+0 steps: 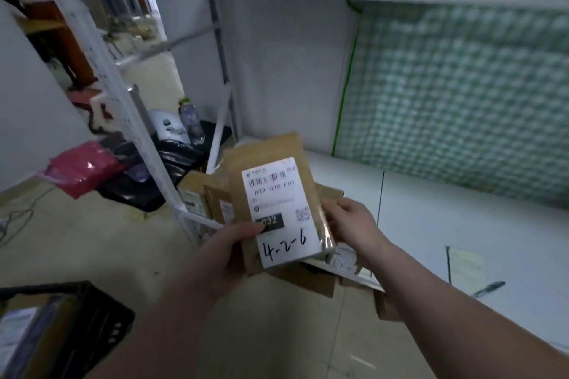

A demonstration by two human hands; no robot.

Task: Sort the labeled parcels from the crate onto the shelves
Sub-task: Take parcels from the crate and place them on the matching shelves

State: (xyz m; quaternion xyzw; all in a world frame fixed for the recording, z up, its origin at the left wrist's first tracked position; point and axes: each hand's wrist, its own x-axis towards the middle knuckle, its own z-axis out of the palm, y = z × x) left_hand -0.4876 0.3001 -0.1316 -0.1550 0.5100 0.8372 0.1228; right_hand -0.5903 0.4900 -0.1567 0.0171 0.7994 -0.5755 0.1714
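Note:
Both hands hold a flat brown cardboard parcel (271, 163) upright in the middle of the view. Its white label (284, 194) reads "032" and, handwritten, "4-2-6". My left hand (229, 248) grips its lower left edge, thumb on the label. My right hand (351, 221) grips its right edge. Behind and below it lie several more brown parcels (308, 277) on the white shelf (431, 218). The black crate (92, 314) sits at the bottom left with a labeled parcel (18, 326) inside.
White shelf uprights (123, 95) stand left of the parcels. A green-checked bag (462, 86) fills the shelf's back right. A pen (489, 288) and a paper (466, 268) lie on the shelf. A pink bag (80, 169), black bags and a bottle (191, 120) sit on the floor.

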